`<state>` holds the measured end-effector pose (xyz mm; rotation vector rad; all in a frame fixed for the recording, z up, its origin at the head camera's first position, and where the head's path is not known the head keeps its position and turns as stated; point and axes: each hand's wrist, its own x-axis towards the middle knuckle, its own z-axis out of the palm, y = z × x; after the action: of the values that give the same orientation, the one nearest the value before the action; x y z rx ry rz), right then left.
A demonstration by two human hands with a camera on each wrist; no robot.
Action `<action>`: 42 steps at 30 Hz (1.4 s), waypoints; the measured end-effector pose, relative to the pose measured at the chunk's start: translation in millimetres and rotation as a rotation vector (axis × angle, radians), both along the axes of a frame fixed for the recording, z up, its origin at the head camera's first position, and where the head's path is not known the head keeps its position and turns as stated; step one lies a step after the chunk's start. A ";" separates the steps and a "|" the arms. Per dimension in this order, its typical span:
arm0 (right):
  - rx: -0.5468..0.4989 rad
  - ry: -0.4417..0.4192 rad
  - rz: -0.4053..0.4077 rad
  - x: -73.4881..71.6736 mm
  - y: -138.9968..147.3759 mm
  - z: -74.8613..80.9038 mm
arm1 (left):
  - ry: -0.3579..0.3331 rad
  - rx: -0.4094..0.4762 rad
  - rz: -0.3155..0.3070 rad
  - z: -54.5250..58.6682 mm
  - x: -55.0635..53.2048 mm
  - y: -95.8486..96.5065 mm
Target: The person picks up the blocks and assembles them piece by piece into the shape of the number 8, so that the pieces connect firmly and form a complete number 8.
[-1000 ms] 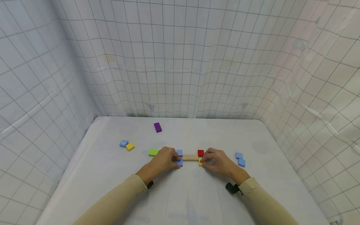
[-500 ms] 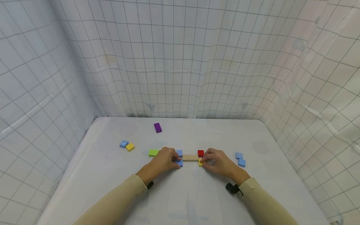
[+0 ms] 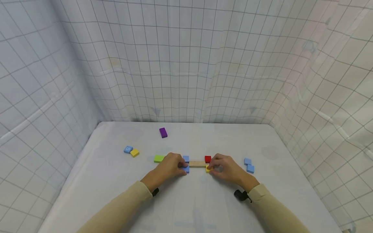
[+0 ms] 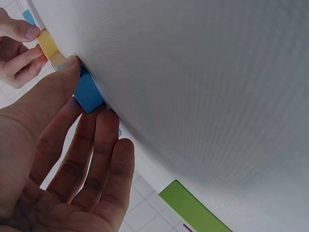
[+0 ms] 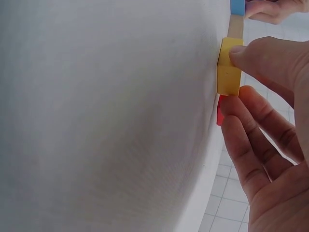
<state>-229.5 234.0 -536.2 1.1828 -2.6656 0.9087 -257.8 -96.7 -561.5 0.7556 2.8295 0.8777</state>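
My left hand [image 3: 171,164] pinches a blue block [image 4: 89,93] between thumb and fingers at the left end of a plain wooden strip [image 3: 197,164]. A second blue block [image 3: 186,158] lies just behind that one. At the strip's right end my right hand [image 3: 226,167] holds a yellow block [image 5: 229,79], the thumb on its near face and fingertips at its other side. Behind the yellow block sits a red block [image 3: 208,159]. Fingers partly cover both held blocks in the head view. All these pieces lie flat on the white table.
A green block [image 3: 158,158] lies left of my left hand. Farther left are a numbered blue tile [image 3: 128,149] and a yellow tile [image 3: 134,153]. A purple block [image 3: 163,132] lies at the back. Two blue tiles [image 3: 250,168] touch at the right. Gridded white curtains [image 3: 186,81] enclose the table.
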 end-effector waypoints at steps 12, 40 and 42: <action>0.008 0.017 -0.042 5.8 2.5 5.5 | 0.006 0.025 -0.016 -13.9 -7.4 -5.1; -0.058 0.148 -0.271 33.0 88.4 2.4 | 0.032 0.045 -0.035 34.2 27.5 3.8; -0.076 0.158 -0.283 34.8 96.5 2.4 | 0.020 0.043 -0.029 42.9 29.8 6.1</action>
<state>-194.7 330.5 -533.8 0.7982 -2.5586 0.8237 -227.9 -90.5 -518.6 0.8124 2.8179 0.9348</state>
